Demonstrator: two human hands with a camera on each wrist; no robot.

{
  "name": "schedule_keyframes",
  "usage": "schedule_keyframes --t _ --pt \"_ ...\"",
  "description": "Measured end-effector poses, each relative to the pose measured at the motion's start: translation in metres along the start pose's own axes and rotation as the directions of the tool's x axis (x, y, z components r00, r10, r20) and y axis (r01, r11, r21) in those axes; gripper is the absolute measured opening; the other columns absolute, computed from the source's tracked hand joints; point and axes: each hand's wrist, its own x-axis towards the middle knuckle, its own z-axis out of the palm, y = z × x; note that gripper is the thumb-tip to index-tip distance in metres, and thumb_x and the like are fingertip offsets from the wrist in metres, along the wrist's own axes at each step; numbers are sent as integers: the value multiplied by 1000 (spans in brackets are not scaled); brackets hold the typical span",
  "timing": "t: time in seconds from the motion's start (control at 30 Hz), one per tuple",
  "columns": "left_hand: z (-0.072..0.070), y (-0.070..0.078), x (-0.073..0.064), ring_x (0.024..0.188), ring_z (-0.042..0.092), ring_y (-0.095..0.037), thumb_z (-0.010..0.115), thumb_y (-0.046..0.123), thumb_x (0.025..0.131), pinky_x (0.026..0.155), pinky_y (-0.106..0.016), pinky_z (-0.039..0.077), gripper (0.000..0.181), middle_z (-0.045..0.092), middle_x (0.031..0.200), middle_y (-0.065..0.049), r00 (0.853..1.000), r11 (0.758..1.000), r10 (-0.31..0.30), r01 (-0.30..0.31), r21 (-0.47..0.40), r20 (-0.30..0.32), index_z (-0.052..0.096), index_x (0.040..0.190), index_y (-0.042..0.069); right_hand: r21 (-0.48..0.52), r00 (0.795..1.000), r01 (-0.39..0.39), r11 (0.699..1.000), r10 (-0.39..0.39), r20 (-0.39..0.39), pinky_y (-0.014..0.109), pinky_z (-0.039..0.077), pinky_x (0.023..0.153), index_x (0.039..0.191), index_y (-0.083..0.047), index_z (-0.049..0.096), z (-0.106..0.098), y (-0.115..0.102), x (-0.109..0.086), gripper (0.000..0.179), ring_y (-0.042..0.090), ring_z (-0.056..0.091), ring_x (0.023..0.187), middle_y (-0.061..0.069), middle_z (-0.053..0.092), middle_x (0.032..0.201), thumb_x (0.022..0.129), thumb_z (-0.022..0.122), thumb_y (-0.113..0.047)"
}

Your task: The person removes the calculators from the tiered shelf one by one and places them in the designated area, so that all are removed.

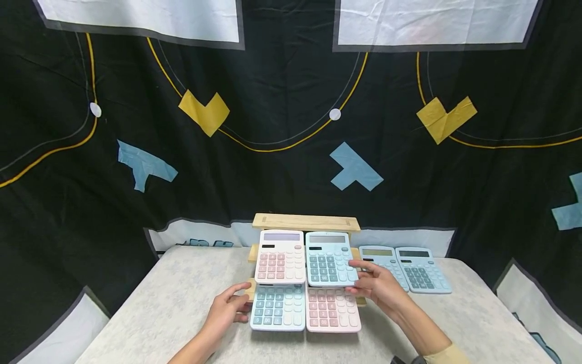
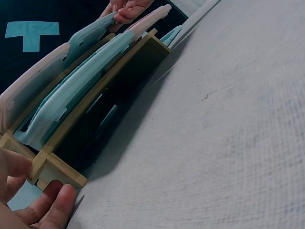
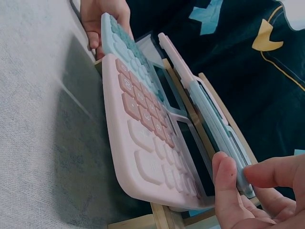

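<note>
A wooden rack stands on the table with calculators leaning on it in two tiers. On the upper tier are a pink-and-white calculator and a light blue calculator. Below them rest another blue calculator and a pink calculator. My right hand pinches the right edge of the upper blue calculator between thumb and fingers. At the rack's left end, my left hand holds the wooden corner, its fingertips against the wood.
Two more blue calculators lie side by side on the table, right of the rack. Behind the table hangs a black cloth with yellow and blue tape shapes and white panels.
</note>
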Motion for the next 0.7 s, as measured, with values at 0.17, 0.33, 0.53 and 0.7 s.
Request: schedule_keyframes --t 0.17,0.33,0.53,0.7 --pt "-1 0 0 85 67 -18 58 21 100 70 -36 61 45 69 103 -11 1000 1000 6 -6 3 7 54 142 6 1 1000 -8 1000 8 1 32 61 85 148 6 38 -2 -1 -3 63 24 69 93 22 61 117 88 56 9" --pt "-1 0 -2 85 68 -19 58 20 99 70 -36 61 44 69 103 -11 1000 1000 1 -1 -4 0 55 142 7 1 1000 -10 1000 10 -5 33 60 86 149 5 38 -4 -1 -6 64 23 68 95 21 60 118 88 56 8" --pt "-1 -1 -2 85 67 -19 58 20 99 70 -36 60 44 69 102 -11 1000 1000 13 -13 -11 4 55 141 6 -6 1000 -13 1000 13 -15 32 60 86 149 5 38 -9 -2 -12 65 23 69 95 20 61 118 86 55 10" --pt "-1 -1 -2 85 67 -19 58 19 99 70 -37 60 44 69 101 -11 1000 1000 19 -19 -15 4 56 141 6 -11 999 -19 1000 19 -27 32 60 86 149 4 38 -14 -6 -16 66 25 70 96 19 62 118 86 56 9"
